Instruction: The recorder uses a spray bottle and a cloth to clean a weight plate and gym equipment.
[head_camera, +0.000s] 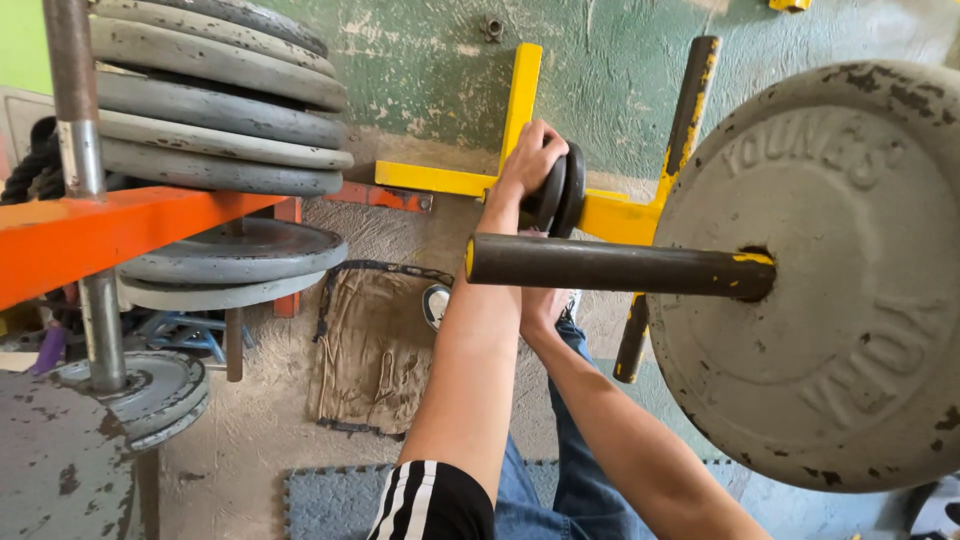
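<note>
Rough green-painted wall, scuffed and flaking, backs a gym corner with a grey concrete floor below it.

Largest in view is the big grey weight plate at the right edge, chipped and rusted, sitting on a dark bar sleeve whose yellow-tipped end points left across the middle. At the upper left, a stack of grey plates sits on a post above an orange beam, with more plates just under the beam and a smaller pair low on a steel post. A yellow plate rack stands against the wall, its upright rising near the top edge and its cross arm running left to right behind the hands. On the floor lie a worn brown mat and, near the bottom edge, a grey foam tile.

The left hand reaches up to the yellow rack and grips two small black plates that sit together on the rack's arm, just right of the upright. The fingers curl over the plates' top rim and the thumb side presses their near face, so the plates lie to the right of and under the fingers, held closed in the hand. The right hand is lower, just beneath the bar sleeve, which hides most of it; whether its fingers are spread or closed cannot be told.
</note>
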